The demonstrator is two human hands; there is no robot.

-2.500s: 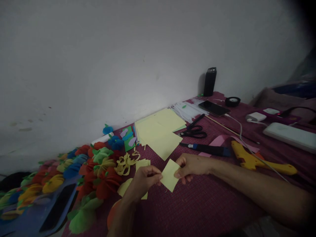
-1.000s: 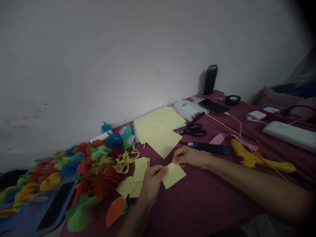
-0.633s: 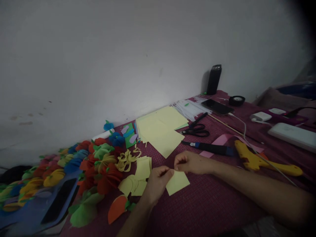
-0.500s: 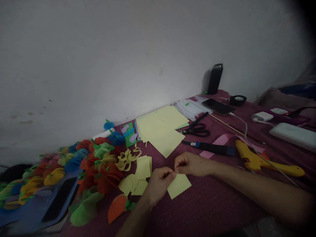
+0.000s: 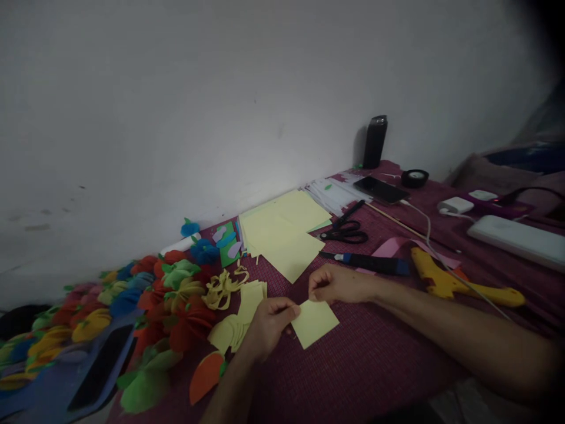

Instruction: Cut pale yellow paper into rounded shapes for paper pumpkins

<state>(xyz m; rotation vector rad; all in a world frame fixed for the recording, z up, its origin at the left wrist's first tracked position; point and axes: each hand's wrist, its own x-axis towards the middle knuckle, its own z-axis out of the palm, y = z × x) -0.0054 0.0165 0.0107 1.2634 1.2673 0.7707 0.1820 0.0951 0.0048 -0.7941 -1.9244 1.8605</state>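
A small square of pale yellow paper (image 5: 315,325) is held just above the maroon checked cloth (image 5: 353,353). My left hand (image 5: 272,321) pinches its left corner between thumb and fingers. At its upper corner, my right hand (image 5: 326,284) grips the paper with thumb and fingertips. Left of my left hand lie more yellow squares (image 5: 252,295), cut yellow rounded pieces (image 5: 225,333) and curled yellow paper strips (image 5: 220,288). Larger yellow sheets (image 5: 286,221) are stacked beyond my hands.
Colourful paper pumpkins (image 5: 185,318) crowd the left side. Behind my right hand are scissors (image 5: 346,232) and a utility knife (image 5: 375,263). A yellow glue gun (image 5: 445,280), a phone (image 5: 380,189), a white power bank (image 5: 516,238) and a black can (image 5: 375,141) stand or lie rightward.
My left hand has slid from near the top corner to the left corner of the yellow square. My right hand stays at the upper corner. The whole view has shifted slightly.
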